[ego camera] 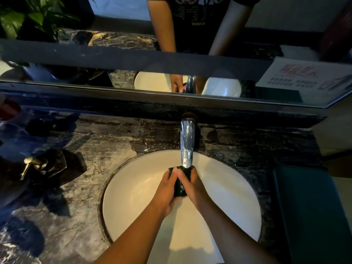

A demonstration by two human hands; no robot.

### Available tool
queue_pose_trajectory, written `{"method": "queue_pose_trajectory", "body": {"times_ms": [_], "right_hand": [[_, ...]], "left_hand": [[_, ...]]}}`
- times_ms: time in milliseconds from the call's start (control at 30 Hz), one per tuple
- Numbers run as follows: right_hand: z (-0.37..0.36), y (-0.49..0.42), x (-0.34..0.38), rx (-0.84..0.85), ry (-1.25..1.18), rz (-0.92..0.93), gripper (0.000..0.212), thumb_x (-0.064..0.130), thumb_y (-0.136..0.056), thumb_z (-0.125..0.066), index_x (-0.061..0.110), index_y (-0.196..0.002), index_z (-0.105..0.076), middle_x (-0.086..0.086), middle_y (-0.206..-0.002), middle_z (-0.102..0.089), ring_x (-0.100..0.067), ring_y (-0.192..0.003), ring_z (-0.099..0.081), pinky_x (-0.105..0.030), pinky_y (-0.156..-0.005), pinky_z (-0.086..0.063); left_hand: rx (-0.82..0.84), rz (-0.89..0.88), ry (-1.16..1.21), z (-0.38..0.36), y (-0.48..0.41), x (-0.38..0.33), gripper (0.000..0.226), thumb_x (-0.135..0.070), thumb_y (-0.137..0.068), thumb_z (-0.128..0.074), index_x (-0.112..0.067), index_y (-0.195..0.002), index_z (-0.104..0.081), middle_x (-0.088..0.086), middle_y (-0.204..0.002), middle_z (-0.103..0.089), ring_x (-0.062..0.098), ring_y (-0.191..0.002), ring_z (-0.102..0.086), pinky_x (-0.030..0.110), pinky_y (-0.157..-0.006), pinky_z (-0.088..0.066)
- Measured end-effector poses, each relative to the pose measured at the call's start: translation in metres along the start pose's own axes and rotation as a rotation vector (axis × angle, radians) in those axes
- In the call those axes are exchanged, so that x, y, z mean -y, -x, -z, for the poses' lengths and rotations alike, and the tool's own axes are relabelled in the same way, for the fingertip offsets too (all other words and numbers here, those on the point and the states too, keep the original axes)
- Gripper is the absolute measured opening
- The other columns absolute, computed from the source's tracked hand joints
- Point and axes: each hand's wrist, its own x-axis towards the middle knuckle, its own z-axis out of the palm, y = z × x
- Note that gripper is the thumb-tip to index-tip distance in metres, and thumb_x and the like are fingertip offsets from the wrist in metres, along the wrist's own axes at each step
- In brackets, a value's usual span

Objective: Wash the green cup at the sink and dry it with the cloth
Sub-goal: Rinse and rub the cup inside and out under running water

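The dark green cup [180,184] is held over the white sink basin [133,187], its open end up under the spout of the chrome tap [187,143]. My left hand [165,191] wraps its left side and my right hand [192,184] wraps its right side, so most of the cup is hidden. A teal cloth [312,210] lies flat on the counter to the right of the basin. Whether water runs from the tap I cannot tell.
A dark marble counter [80,197] surrounds the basin. A soap dispenser with a brass pump [34,164] stands at the left. A mirror [114,54] runs along the back wall, with a plant [28,16] at upper left and a printed notice [304,77] at right.
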Motion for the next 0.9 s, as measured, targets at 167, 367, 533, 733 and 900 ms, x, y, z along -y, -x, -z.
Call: {"method": "queue_pose_trajectory", "body": {"times_ms": [167,367,533,733,900], "right_hand": [[-0.002,-0.012,0.006,-0.050,-0.065,-0.136,0.036,0.045,-0.104,-0.048,0.020,-0.125,-0.064,-0.011,-0.119,-0.072,-0.026,-0.107,-0.069,-0.046,-0.099,-0.056],[0.000,-0.016,0.010,-0.034,-0.315,-0.245,0.041,0.054,-0.101,-0.048,0.024,-0.115,-0.072,-0.011,-0.110,-0.079,-0.032,-0.106,-0.073,-0.055,-0.099,-0.057],[-0.004,-0.017,0.010,-0.070,-0.202,-0.150,0.032,0.047,-0.104,-0.047,0.026,-0.127,-0.058,-0.007,-0.121,-0.069,-0.026,-0.108,-0.068,-0.051,-0.098,-0.056],[-0.009,-0.005,0.003,-0.060,0.006,0.022,0.047,0.042,-0.102,-0.057,0.026,-0.143,-0.041,-0.004,-0.128,-0.063,-0.022,-0.113,-0.065,-0.046,-0.102,-0.054],[-0.010,0.001,0.000,-0.066,-0.012,-0.029,0.043,0.047,-0.105,-0.045,0.026,-0.144,-0.043,-0.002,-0.126,-0.062,-0.016,-0.109,-0.063,-0.044,-0.098,-0.056]], "left_hand": [[-0.058,0.082,-0.001,0.005,-0.003,0.001,0.054,-0.064,-0.100,-0.032,-0.027,-0.117,-0.067,0.007,-0.101,-0.080,0.019,-0.090,-0.077,0.040,-0.077,-0.062],[-0.070,0.004,-0.060,0.005,-0.008,-0.002,0.054,-0.064,-0.101,-0.026,-0.035,-0.104,-0.071,0.012,-0.096,-0.079,0.027,-0.087,-0.077,0.039,-0.064,-0.062],[-0.318,-0.155,-0.255,-0.002,-0.015,-0.006,0.045,-0.031,-0.109,-0.028,-0.013,-0.103,-0.069,0.025,-0.105,-0.070,0.027,-0.085,-0.065,0.052,-0.086,-0.057],[-0.184,-0.162,-0.286,-0.011,0.000,-0.010,0.056,-0.048,-0.107,-0.032,-0.007,-0.109,-0.069,0.023,-0.104,-0.073,0.035,-0.096,-0.071,0.053,-0.089,-0.058],[-0.171,-0.180,-0.324,-0.009,-0.001,-0.006,0.057,-0.050,-0.104,-0.039,-0.002,-0.105,-0.068,0.023,-0.095,-0.073,0.025,-0.082,-0.072,0.035,-0.073,-0.060]]}}
